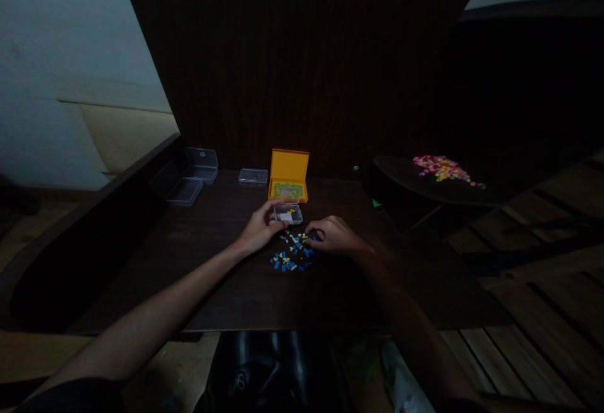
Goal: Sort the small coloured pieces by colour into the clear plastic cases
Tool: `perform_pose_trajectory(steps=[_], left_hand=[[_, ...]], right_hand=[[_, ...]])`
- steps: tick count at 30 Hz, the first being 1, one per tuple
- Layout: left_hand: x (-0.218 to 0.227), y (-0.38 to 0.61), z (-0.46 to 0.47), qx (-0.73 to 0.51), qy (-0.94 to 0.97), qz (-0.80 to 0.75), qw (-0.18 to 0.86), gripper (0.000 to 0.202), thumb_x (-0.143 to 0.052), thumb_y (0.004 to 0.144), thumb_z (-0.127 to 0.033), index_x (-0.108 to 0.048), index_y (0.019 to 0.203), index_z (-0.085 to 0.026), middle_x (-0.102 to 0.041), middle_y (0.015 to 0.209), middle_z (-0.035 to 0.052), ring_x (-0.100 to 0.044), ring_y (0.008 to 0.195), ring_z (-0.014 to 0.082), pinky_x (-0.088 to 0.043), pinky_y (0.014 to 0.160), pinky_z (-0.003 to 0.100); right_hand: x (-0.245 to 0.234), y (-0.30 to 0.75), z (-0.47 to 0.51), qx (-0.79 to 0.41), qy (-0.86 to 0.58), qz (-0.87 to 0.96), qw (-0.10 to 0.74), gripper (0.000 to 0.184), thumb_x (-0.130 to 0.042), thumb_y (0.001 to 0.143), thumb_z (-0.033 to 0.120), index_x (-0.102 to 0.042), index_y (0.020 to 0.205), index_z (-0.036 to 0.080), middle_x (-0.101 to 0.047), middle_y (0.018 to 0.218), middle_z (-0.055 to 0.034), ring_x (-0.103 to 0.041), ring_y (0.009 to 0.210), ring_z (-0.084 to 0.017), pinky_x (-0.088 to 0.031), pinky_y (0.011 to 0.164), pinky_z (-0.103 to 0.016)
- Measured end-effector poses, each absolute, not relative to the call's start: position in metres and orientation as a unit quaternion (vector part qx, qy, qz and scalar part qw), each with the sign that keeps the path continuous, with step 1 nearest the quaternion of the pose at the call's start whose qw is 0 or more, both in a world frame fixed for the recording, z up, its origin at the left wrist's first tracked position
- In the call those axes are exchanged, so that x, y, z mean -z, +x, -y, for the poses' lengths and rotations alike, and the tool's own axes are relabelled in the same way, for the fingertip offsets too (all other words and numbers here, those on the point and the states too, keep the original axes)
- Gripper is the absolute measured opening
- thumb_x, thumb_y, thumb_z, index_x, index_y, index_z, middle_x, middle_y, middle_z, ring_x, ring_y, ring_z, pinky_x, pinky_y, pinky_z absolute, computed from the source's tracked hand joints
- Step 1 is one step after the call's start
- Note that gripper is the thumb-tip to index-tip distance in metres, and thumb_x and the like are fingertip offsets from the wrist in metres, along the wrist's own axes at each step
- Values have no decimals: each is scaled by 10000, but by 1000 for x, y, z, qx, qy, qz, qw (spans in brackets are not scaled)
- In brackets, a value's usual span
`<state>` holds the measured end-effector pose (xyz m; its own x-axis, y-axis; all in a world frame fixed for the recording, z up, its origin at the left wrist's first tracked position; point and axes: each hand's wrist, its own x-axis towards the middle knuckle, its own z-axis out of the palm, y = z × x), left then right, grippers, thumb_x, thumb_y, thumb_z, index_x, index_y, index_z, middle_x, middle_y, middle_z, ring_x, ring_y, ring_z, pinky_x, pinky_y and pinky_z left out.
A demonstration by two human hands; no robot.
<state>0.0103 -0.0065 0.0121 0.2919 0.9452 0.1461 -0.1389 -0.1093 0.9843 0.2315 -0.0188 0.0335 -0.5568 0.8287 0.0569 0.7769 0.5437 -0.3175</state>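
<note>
A scatter of small blue, yellow and white pieces point(292, 253) lies on the dark table point(226, 287) between my hands. My left hand point(261, 229) rests beside a small clear plastic box point(289, 213), its fingers curled toward the box's left edge. My right hand point(334, 235) lies on the table at the right edge of the scatter, fingers curled down onto the pieces. What the fingertips pinch is too small to see. Behind the clear box stands an open yellow case point(288, 177) with green pieces inside.
Three clear plastic boxes point(201, 164) point(185, 191) point(253, 177) sit at the table's back left. A dark round surface point(401, 177) to the right carries a heap of pink and yellow pieces point(441, 168). A dark panel rises behind the table.
</note>
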Motion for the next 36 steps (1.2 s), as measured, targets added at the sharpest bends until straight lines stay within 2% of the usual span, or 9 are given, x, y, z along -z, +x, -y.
perform_pose_trajectory(steps=[8,14,21,29,36], left_hand=[[-11,10,6,-473,570,-361,567,547,-727,641,-179,-535,1152,-151,-692,1014,73,-660,904,193,-498,867,357],[-12,10,6,-476,569,-356,569,531,-720,649,-183,-534,1145,-155,-683,1060,76,-657,929,190,-498,872,347],[-13,9,7,-463,572,-371,567,569,-718,657,-199,-511,1184,-144,-696,931,50,-658,867,178,-496,833,323],[-15,10,8,-467,565,-367,573,558,-712,656,-164,-517,1178,-143,-697,962,65,-663,888,187,-502,850,340],[-10,10,5,-476,563,-368,566,556,-723,641,-168,-534,1163,-142,-690,988,62,-653,855,168,-504,817,311]], right_hand=[[-32,230,18,-159,-444,876,104,172,-654,780,288,-720,912,200,-600,610,26,-481,524,-80,-304,562,-198],[-29,234,16,-157,-438,878,110,194,-656,783,298,-733,932,202,-625,624,14,-509,541,-89,-323,576,-201],[-25,232,15,-168,-422,884,111,166,-632,804,293,-728,877,179,-634,627,11,-505,537,-81,-323,569,-194],[-27,231,16,-188,-407,888,102,195,-612,823,305,-733,904,175,-639,634,6,-506,539,-81,-328,567,-194],[-29,225,18,-194,-433,878,69,163,-596,830,270,-707,903,176,-610,629,21,-494,553,-82,-315,579,-194]])
